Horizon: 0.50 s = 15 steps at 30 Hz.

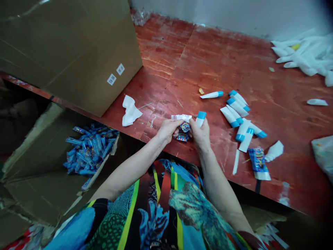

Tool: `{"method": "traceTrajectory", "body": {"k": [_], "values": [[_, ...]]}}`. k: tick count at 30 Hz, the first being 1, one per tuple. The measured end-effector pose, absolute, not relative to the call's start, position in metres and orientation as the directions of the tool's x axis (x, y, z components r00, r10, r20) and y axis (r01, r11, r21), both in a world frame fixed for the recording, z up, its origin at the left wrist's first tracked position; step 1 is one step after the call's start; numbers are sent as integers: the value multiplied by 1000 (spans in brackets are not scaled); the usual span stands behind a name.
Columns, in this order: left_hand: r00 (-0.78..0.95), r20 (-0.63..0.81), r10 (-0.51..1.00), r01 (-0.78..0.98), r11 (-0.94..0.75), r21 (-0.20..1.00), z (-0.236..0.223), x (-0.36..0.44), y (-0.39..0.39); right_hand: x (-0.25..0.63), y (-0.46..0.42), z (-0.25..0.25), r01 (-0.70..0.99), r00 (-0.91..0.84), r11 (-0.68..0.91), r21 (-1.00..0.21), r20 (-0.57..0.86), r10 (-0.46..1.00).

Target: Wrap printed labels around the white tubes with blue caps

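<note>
At the table's near edge, my left hand (168, 130) pinches a blue printed plastic wrapper (183, 136) with a clear, shiny end. My right hand (202, 135) is closed close beside it, with its fingers at the wrapper's other side. A small white tube with a blue cap (200, 119) is also in my right hand, cap pointing up. Fingers cover part of the wrapper, so I cannot tell what is inside. Several similar white tubes (243, 130) lie to the right, near another blue printed wrapper (259, 161).
A large cardboard box (78, 52) stands on the red wooden table (179, 73) at left. Below the edge, an open carton (39, 173) holds many blue-wrapped pieces (90, 149). White tubes are heaped (309, 52) at far right. Torn white paper (130, 111) lies left of my hands.
</note>
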<state>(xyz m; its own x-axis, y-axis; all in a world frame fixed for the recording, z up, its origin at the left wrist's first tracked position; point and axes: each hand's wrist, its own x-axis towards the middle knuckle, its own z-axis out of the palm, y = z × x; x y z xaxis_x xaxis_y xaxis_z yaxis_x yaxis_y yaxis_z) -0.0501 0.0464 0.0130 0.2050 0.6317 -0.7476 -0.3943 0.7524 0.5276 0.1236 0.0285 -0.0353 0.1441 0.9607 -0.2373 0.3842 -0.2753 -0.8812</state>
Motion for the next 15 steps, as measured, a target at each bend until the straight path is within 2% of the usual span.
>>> {"method": "traceTrajectory", "body": {"k": [3,5,8,11,15], "values": [[156,-747,646,-423,727,541,13,-52,47,130,15,-19,251,104,-334,-909,-318,942],[130,-747,652,-437,714,547,12,-53,47,134,2,-6,270,24,-323,-907,-329,944],[114,-751,650,-447,709,546,10,-52,48,135,-17,10,454,-46,-250,-855,-302,952],[115,-750,651,-459,705,541,10,-50,47,129,-30,19,686,-70,-161,-709,-285,956],[118,-738,664,-480,689,543,9,-49,45,116,-34,25,849,-18,-121,-515,-257,966]]}}
